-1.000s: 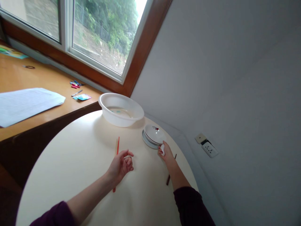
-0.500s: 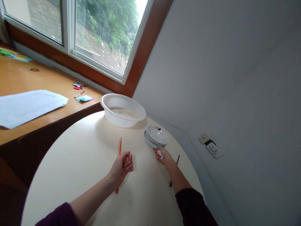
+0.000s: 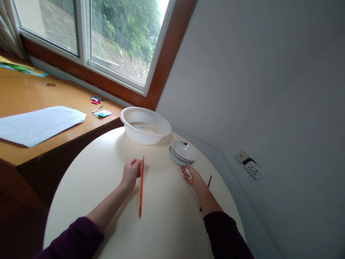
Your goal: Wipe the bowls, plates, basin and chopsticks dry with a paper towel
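Observation:
My left hand (image 3: 131, 173) is closed, its thumb and forefinger pinched at the upper part of a red chopstick (image 3: 141, 187). A paler stick (image 3: 139, 196) runs along the chopstick's left side, partly covered by my fingers. Whether the fingers grip either one cannot be made out. Curled around a small white object (image 3: 189, 174), my right hand (image 3: 193, 177) rests by the near edge of a pale plate (image 3: 175, 158). On that plate sits a white dish (image 3: 185, 149) with a small red and dark print. A dark thin stick (image 3: 209, 181) is partly hidden by my right forearm.
A white plastic basin (image 3: 145, 138) with some liquid stands at the far side of the round white table (image 3: 167, 223). The wooden desk (image 3: 67, 93) to the left bears a large paper sheet (image 3: 43, 124), a pen and small packets. A wall with a socket (image 3: 254, 169) borders the right.
My left hand has moved from the right of the chopstick to its left side, fingers now at its upper part. My right hand stays by the plate. The view has shifted slightly.

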Demonstrator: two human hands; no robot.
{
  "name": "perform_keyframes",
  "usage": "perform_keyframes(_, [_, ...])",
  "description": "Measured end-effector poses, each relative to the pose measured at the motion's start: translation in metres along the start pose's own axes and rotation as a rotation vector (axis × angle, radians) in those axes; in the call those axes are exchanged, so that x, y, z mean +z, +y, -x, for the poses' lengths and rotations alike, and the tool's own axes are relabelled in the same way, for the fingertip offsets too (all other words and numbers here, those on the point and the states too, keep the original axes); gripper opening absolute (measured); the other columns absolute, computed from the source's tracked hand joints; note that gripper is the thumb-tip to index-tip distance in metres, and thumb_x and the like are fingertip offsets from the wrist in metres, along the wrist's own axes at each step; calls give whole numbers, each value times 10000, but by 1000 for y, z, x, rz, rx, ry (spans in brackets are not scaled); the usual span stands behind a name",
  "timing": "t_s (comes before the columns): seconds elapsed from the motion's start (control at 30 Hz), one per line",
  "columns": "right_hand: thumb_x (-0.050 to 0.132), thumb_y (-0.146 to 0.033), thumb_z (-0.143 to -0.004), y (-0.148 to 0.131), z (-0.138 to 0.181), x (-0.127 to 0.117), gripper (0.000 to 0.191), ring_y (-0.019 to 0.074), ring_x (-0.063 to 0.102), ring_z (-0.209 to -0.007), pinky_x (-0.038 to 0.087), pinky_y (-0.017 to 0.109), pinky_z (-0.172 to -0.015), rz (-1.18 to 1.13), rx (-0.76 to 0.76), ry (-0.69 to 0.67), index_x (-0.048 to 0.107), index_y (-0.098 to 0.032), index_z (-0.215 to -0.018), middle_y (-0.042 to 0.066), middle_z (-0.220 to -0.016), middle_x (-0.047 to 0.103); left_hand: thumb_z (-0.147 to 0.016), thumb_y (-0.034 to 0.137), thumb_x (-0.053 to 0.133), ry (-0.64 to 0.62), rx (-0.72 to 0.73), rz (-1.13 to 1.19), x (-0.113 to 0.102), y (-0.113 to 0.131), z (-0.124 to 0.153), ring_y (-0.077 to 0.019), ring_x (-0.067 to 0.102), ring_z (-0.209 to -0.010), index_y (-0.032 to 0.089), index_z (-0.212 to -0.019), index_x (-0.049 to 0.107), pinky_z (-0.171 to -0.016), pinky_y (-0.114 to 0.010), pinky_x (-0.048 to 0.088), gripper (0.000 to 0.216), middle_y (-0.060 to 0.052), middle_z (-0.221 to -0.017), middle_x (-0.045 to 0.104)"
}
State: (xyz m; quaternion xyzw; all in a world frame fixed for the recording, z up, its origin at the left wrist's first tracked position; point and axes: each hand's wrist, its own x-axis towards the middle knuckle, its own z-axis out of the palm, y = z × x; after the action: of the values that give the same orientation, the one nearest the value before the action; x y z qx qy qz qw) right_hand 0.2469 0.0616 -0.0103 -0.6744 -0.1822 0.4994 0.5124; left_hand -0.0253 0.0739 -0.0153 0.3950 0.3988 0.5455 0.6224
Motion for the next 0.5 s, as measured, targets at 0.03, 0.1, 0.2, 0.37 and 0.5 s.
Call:
perform_keyframes(0.03, [452, -319, -891, 2, 7, 1, 244, 47, 449, -435, 380, 176, -416, 91, -17, -9, 564, -112, -828, -25, -623, 537, -655, 330, 519, 33, 45, -81, -3, -1, -3, -65, 240, -387, 206, -521, 348, -410, -213, 208, 251, 98, -422, 258])
perform_keyframes(0.1, [456, -299, -879, 8, 24, 8, 293, 28, 316, -325, 255, 166, -347, 310, -75, -48, 554, -115, -674, -57, -451, 445, -619, 269, 561, 79, 135, -247, -8, -2, -7, -76, 298, -433, 191, -546, 410, -448, -216, 231, 185, 85, -448, 328])
perform_keyframes(0.2, [588, -246, -767, 19, 58, 33, 254, 47, 359, -325, 243, 185, -374, 626, -180, -191, 571, -117, -549, -42, -366, 457, -622, 210, 558, 95, 247, -466, -11, -3, -9, -95, 353, -494, 191, -578, 433, -503, -223, 268, 134, 74, -490, 368])
perform_keyframes(0.37, [617, -290, -696, 37, 105, 94, 257, 83, 433, -386, 275, 212, -449, 993, -351, -402, 572, -142, -491, -40, -365, 475, -669, 154, 502, 46, 311, -780, -11, -8, -6, -123, 429, -558, 199, -619, 435, -560, -238, 306, 95, 48, -568, 435])
perform_keyframes(0.5, [619, -286, -667, 44, 115, 119, 228, 92, 441, -422, 250, 219, -459, 1166, -450, -427, 543, -156, -496, -43, -394, 454, -653, 123, 511, -12, 281, -993, -13, -18, -5, -148, 489, -608, 192, -634, 491, -580, -252, 321, 74, 5, -636, 519])
